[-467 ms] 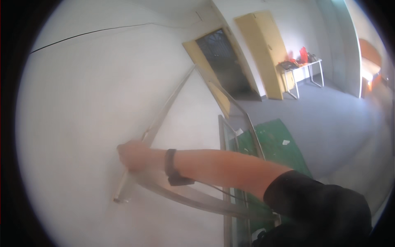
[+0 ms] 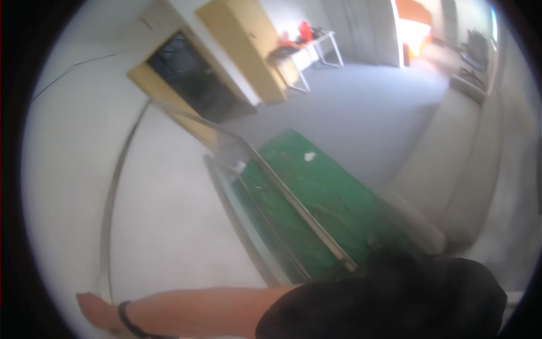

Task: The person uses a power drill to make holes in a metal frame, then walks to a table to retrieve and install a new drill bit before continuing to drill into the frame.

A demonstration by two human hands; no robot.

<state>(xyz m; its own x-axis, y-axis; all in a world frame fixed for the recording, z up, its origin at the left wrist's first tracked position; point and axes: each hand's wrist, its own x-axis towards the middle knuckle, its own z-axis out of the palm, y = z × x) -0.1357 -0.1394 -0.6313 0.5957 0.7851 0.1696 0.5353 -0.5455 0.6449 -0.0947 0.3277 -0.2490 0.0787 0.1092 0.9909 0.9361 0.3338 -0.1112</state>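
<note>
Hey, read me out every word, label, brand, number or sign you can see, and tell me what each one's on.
Readable text: none.
Red items on the white-legged table: too small and blurred to tell whether they bear print.
White scrap on the green sheet: too blurred to tell.
Dark wristband by the hand: no lettering can be made out.

The person shows one bare hand (image 2: 95,309) and one dark wristband (image 2: 129,319). There is one green sheet (image 2: 322,181) — with at least one white scrap (image 2: 309,156) — one doorway (image 2: 195,73), one tall cabinet (image 2: 243,42), one white table (image 2: 337,51), one dark chair (image 2: 475,53), one pale sofa (image 2: 443,141). The metal bars (image 2: 296,203) blur past counting.
</note>
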